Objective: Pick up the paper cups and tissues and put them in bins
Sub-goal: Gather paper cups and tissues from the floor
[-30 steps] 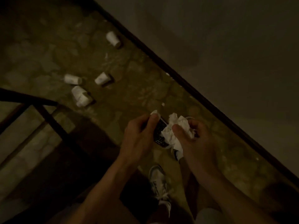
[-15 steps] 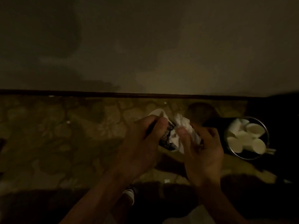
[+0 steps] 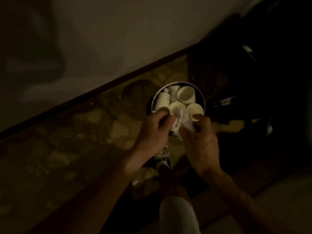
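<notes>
Now the bin point(image 3: 179, 83) has swung from the right edge to mid-frame, just beyond my hands, my left hand point(image 3: 155, 130) gripping a cup point(image 3: 163, 110), my right hand point(image 3: 200, 137) pinching the tissue point(image 3: 183, 121) beside it, so I reckon the drop comes next.

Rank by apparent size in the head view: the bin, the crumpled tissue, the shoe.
1. bin
2-3. crumpled tissue and shoe look alike; the tissue is nearer the camera and partly hidden, so I won't rank them.
</notes>
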